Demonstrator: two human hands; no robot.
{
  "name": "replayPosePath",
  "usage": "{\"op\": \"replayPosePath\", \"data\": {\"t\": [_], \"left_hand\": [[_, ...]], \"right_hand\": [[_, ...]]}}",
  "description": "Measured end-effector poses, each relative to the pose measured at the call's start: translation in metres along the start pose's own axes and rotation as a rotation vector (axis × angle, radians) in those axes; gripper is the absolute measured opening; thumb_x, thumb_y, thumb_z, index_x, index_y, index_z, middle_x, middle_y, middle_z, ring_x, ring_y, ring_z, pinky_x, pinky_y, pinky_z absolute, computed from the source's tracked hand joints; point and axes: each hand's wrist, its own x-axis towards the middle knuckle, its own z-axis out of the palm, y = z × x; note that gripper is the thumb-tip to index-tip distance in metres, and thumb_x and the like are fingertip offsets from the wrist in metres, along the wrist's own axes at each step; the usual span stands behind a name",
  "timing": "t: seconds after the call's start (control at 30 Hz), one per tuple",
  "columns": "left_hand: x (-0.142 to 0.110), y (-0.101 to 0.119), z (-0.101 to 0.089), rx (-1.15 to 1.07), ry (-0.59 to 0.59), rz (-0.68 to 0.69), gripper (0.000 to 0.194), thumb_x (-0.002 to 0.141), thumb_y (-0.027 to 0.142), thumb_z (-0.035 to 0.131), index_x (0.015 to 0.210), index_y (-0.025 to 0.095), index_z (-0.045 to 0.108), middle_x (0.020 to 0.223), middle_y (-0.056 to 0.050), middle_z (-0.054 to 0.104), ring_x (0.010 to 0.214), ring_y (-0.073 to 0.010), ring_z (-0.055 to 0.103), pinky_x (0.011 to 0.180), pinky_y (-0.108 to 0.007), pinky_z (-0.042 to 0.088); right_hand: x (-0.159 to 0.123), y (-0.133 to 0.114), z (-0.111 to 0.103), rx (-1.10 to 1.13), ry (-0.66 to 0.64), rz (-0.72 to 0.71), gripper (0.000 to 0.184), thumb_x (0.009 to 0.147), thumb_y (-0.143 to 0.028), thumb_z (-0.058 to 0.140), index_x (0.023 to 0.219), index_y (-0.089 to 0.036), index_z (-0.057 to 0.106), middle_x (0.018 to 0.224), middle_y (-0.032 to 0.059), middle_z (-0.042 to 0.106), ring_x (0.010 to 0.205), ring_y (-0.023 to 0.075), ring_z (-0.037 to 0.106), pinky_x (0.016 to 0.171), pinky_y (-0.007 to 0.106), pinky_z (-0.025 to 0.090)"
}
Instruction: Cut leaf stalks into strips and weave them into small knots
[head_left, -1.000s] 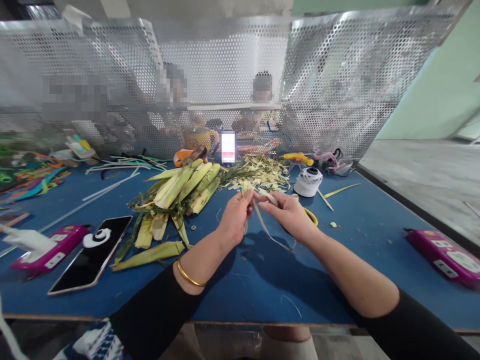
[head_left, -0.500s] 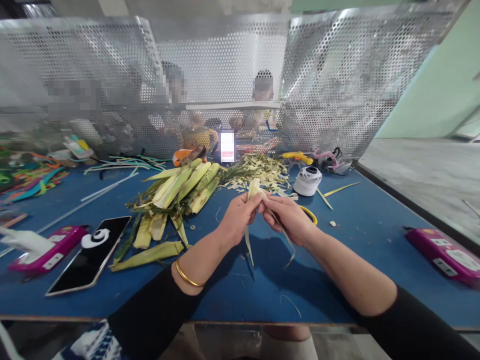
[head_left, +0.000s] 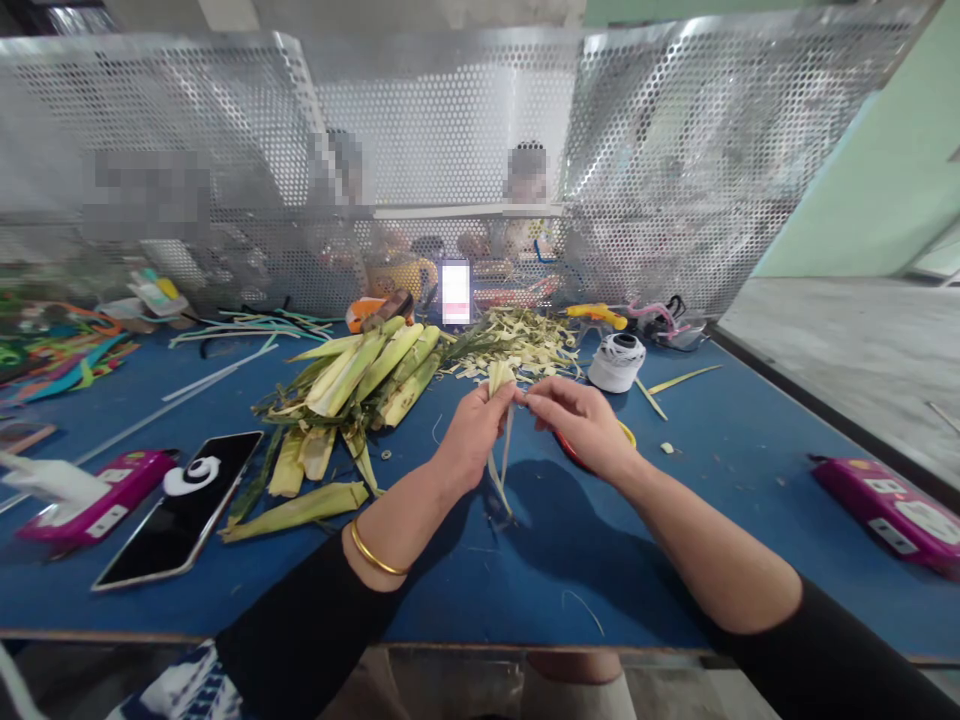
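The husk (head_left: 499, 375) is standing up, folded and pale, out of the left hand (head_left: 474, 435) at the middle of the table (head_left: 675, 570), with thin tails (head_left: 504, 490) hanging below. The left thumb and fingers are gripping it firmly. The right hand (head_left: 589, 425) is hovering just to the right, its thumb and forefinger narrowing almost to a pinch; I cannot tell whether they are closing on something thin. The handwork in progress is probably calling for a steady left hold close to the fold, light right fingertips and an even pull, as dry fibre may be splitting easily.

By count, one husk is sitting in the left hand, and at least two tails are dangling from it. One red-and-yellow tool (head_left: 574, 450) is lying partly hidden under the right hand. One pile (head_left: 352, 385) of many uncounted leaves is resting to the left, with one loose leaf (head_left: 300, 512) lying at its near side. One heap of scraps (head_left: 525, 335) is spreading on the far side. To the right, one spool (head_left: 617, 363) is standing near two green strips (head_left: 649, 398). Two magenta boxes (head_left: 142, 470) (head_left: 892, 505) are lying, one at each side.
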Motion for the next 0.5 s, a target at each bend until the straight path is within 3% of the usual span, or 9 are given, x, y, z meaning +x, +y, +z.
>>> {"op": "replayPosePath", "data": {"t": [0.1,0.27,0.4,0.5], "left_hand": [[-0.0010,0.0000,0.0009,0.098,-0.019,0.007,0.024,0.082,0.034,0.061,0.067,0.016,0.057,0.057,0.004,0.046,0.051,-0.0074,0.040,0.050,-0.019,0.032],[-0.0030,-0.0047,0.0043,0.084,-0.223,-0.022,0.030,0.084,0.042,0.057,0.068,0.016,0.055,0.066,0.000,0.054,0.056,-0.0101,0.051,0.058,-0.023,0.044],[-0.0060,-0.0046,0.0054,0.061,-0.293,-0.113,0.029,0.085,0.044,0.057,0.077,0.017,0.054,0.062,0.004,0.046,0.045,-0.0065,0.040,0.049,-0.023,0.044],[-0.0074,-0.0026,0.0045,0.048,-0.337,-0.160,0.025,0.087,0.041,0.055,0.079,0.017,0.054,0.058,0.007,0.036,0.042,-0.0043,0.028,0.042,-0.017,0.031]], "right_hand": [[0.0028,-0.0021,-0.0038,0.041,0.145,-0.021,0.024,0.072,-0.042,0.067,0.074,-0.019,0.063,0.063,-0.0014,0.058,0.058,0.0119,0.050,0.057,0.027,0.041],[0.0024,0.0002,-0.0012,0.136,0.087,0.013,0.024,0.071,-0.041,0.068,0.068,-0.020,0.058,0.057,-0.0017,0.057,0.053,0.0127,0.050,0.056,0.029,0.042],[0.0012,0.0028,-0.0010,0.104,0.135,0.018,0.023,0.073,-0.039,0.067,0.067,-0.019,0.058,0.051,-0.0036,0.053,0.050,0.0116,0.047,0.053,0.027,0.038],[0.0022,0.0044,-0.0018,0.077,0.157,0.014,0.022,0.074,-0.038,0.067,0.067,-0.019,0.059,0.050,-0.0041,0.052,0.049,0.0106,0.045,0.051,0.025,0.034]]}}
